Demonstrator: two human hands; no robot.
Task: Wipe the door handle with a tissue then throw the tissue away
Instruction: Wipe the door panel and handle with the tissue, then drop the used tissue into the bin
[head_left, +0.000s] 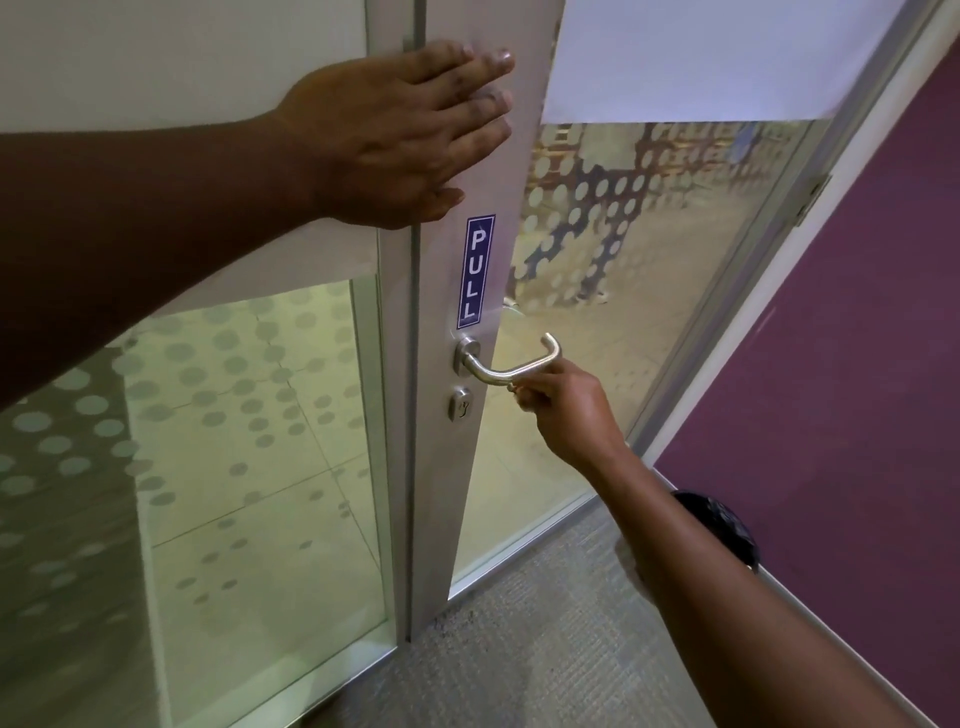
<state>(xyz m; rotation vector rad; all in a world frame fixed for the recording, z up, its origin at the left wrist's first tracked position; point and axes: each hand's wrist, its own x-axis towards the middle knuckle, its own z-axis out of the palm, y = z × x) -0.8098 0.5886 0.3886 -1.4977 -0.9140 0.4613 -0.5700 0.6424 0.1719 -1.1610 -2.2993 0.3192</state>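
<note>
grey carpet and purple wall behind a white-framed glass door (483, 171); brushed steel lever door handle (501, 364) runs left-right, touching above right hand (563, 410). right fingers curl at the bar's underside, tissue not visible; left hand (395, 135) lies flat, fingers straight, on the door frame well above.

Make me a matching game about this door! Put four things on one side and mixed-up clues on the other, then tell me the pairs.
Things:
1. left hand
2. right hand
3. PULL sticker
4. keyhole

Clues:
A. blue with white letters, above the door handle
B. small and silver, just below the handle
C. flat against the door, high up
D. fingers curled at the underside of the handle

Pairs: 1-C, 2-D, 3-A, 4-B
</note>
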